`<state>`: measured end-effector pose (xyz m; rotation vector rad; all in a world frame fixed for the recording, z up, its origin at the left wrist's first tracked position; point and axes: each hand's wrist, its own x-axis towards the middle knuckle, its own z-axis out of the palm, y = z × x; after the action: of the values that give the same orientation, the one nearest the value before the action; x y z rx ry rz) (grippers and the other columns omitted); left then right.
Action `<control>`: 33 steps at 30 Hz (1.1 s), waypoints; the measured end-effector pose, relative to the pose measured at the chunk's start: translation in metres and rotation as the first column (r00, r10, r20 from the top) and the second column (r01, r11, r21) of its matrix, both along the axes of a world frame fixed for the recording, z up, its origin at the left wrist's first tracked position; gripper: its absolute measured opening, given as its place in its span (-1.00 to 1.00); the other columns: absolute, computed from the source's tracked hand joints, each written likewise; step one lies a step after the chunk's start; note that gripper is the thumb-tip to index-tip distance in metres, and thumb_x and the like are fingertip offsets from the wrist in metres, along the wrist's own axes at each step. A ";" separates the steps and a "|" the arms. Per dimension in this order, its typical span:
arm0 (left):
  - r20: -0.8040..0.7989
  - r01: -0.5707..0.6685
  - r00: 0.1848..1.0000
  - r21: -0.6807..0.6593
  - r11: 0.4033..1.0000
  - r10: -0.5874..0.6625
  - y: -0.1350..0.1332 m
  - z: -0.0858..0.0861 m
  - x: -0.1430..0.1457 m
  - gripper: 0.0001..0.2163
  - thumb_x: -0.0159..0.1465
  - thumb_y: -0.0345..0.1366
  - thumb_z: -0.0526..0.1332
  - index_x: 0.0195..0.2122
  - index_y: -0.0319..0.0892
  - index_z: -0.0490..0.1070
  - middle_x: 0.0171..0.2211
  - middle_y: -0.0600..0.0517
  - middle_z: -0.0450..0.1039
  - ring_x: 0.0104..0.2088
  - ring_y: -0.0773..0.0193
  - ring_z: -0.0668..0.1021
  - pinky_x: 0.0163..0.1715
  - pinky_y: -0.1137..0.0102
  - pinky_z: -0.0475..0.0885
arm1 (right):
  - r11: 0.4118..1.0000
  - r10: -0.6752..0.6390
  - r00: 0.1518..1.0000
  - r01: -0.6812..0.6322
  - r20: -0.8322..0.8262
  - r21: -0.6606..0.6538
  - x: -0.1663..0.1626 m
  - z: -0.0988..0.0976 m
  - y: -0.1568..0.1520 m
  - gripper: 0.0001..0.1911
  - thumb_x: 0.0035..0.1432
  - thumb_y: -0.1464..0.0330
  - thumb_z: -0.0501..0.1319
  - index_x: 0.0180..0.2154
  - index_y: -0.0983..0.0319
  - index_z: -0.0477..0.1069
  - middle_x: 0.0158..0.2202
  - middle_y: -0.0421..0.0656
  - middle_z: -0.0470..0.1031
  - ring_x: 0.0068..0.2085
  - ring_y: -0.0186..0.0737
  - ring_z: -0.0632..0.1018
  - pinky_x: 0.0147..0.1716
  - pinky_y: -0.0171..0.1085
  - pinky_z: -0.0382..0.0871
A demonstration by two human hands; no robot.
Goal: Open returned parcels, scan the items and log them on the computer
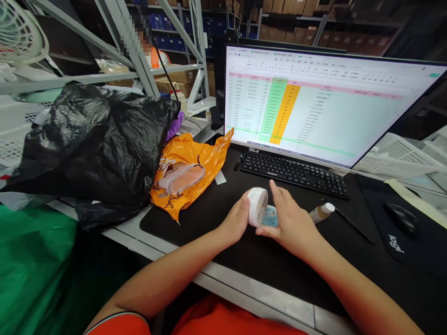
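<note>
A round white jar with a lid [257, 207] is tilted on its side above the black desk mat, dark lettering on the face turned to the right. My left hand [234, 222] grips it from the left. Just right of the jar, my right hand [291, 221] has its fingers and thumb spread apart; it seems to hold nothing. Between the hands, partly hidden behind the jar and right thumb, sits a light-blue item [270, 216] with a printed label. A small bottle with a white cap [321, 212] lies beyond my right hand, partly covered by it.
An orange plastic bag [206, 156] with a clear pouch lies left of my hands, beside a large black plastic bag [101, 144]. A monitor [328, 107] and keyboard [293, 173] stand ahead. A mouse [401, 217] rests on the right. A person in an orange vest [159, 58] is behind the shelving.
</note>
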<state>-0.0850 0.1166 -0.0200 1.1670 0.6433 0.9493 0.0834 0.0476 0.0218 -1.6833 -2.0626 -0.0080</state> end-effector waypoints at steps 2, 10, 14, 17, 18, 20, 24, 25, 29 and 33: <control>-0.003 0.013 1.000 0.107 0.994 -0.013 -0.005 -0.003 0.000 -0.35 0.26 0.27 0.14 0.14 -0.15 0.48 0.11 -0.11 0.51 0.18 -0.04 0.46 0.25 0.20 0.26 | 0.999 0.011 1.000 -0.012 -0.017 -0.036 -0.007 -0.007 0.001 0.16 0.05 -0.08 0.34 0.43 0.23 -0.21 0.15 0.18 0.34 -0.08 0.13 0.59 -0.31 0.02 0.59; -0.041 0.119 0.990 -0.226 0.967 -0.132 -0.003 0.003 0.002 -0.43 0.36 0.18 0.04 -0.17 -0.27 0.58 -0.25 -0.07 0.62 -0.12 0.08 0.59 -0.05 0.27 0.46 | 0.914 0.305 0.891 -0.373 0.336 0.161 0.003 0.009 -0.002 -0.34 0.19 0.40 0.28 0.30 0.17 0.20 0.27 0.06 0.29 0.16 0.08 0.43 0.02 0.04 0.50; 0.035 0.217 0.973 -0.476 0.852 -0.228 0.006 0.011 -0.002 -0.47 0.37 0.12 0.08 -0.12 -0.28 0.58 -0.22 -0.11 0.63 -0.19 0.12 0.63 -0.14 0.31 0.49 | 0.837 0.395 0.778 -0.524 0.489 0.158 0.006 0.029 -0.015 -0.44 0.24 0.52 0.20 0.23 0.08 0.32 0.27 -0.13 0.33 0.26 0.07 0.34 0.14 0.05 0.43; 0.093 0.157 0.988 -0.555 0.817 -0.127 0.018 0.022 -0.007 -0.47 0.41 0.07 0.02 -0.10 -0.30 0.57 -0.18 -0.15 0.63 -0.17 0.08 0.64 -0.13 0.28 0.51 | 0.813 0.398 0.790 -0.539 0.467 0.220 0.012 0.039 -0.025 -0.44 0.21 0.52 0.25 0.21 0.05 0.33 0.31 -0.18 0.28 0.31 0.10 0.27 0.23 0.11 0.33; 0.137 0.142 0.987 -0.560 0.816 -0.078 0.022 0.025 -0.008 -0.47 0.43 0.05 -0.01 -0.07 -0.30 0.56 -0.15 -0.17 0.63 -0.14 0.06 0.64 -0.12 0.25 0.51 | 0.844 0.361 0.839 -0.480 0.406 0.241 0.015 0.039 -0.025 -0.41 0.20 0.49 0.27 0.24 0.05 0.30 0.33 -0.14 0.25 0.32 0.10 0.27 0.24 0.10 0.32; 0.247 0.149 0.969 -0.539 0.829 -0.014 0.025 0.032 -0.009 -0.44 0.44 0.03 -0.09 0.00 -0.33 0.52 -0.12 -0.21 0.62 -0.12 -0.02 0.64 -0.12 0.16 0.53 | 0.942 0.188 0.945 -0.251 0.269 0.224 0.024 0.032 -0.018 -0.30 0.18 0.37 0.32 0.31 0.12 0.19 0.31 0.00 0.25 0.27 0.11 0.34 0.18 0.07 0.37; 0.413 0.251 0.908 -0.393 0.885 -0.073 0.018 0.037 -0.010 -0.32 0.39 0.11 -0.13 0.13 -0.42 0.43 -0.12 -0.31 0.60 -0.15 -0.15 0.64 -0.18 0.07 0.53 | 0.959 -0.269 0.924 0.283 0.271 -0.013 0.039 -0.004 0.021 -0.08 0.17 0.08 0.30 0.38 0.39 0.04 0.18 0.25 0.33 0.09 0.28 0.47 -0.02 0.15 0.46; 0.428 0.279 0.898 -0.365 0.888 -0.106 0.015 0.036 -0.010 -0.29 0.37 0.14 -0.11 0.15 -0.44 0.41 -0.13 -0.32 0.60 -0.17 -0.16 0.64 -0.17 0.06 0.53 | 0.930 -0.325 0.896 0.360 0.304 -0.068 0.041 -0.013 0.030 -0.08 0.20 0.04 0.26 0.37 0.44 0.03 0.17 0.28 0.34 0.07 0.31 0.48 -0.04 0.16 0.45; 0.442 0.345 0.879 -0.328 0.879 -0.180 0.010 0.032 -0.010 -0.23 0.30 0.21 -0.01 0.20 -0.45 0.37 -0.11 -0.35 0.59 -0.11 -0.24 0.63 -0.06 -0.02 0.48 | 0.861 -0.359 0.875 0.445 0.325 -0.247 0.046 -0.032 0.048 -0.12 0.26 0.00 0.16 0.36 0.47 0.06 0.14 0.28 0.37 0.07 0.33 0.47 -0.03 0.16 0.42; 0.400 0.177 0.916 -0.346 0.921 -0.026 0.016 0.018 -0.003 -0.29 0.33 0.20 -0.02 0.13 -0.37 0.45 -0.03 -0.28 0.59 0.06 -0.21 0.57 0.12 -0.05 0.39 | 0.950 -0.287 0.958 0.285 0.001 -0.128 0.046 -0.019 0.035 -0.11 0.26 0.02 0.16 0.42 0.32 -0.09 0.28 0.18 0.23 0.24 0.21 0.35 0.15 0.12 0.34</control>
<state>-0.0881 0.1321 -0.0020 0.6362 0.4097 0.8865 0.1290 0.0826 0.0028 -2.0406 -1.8219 0.0445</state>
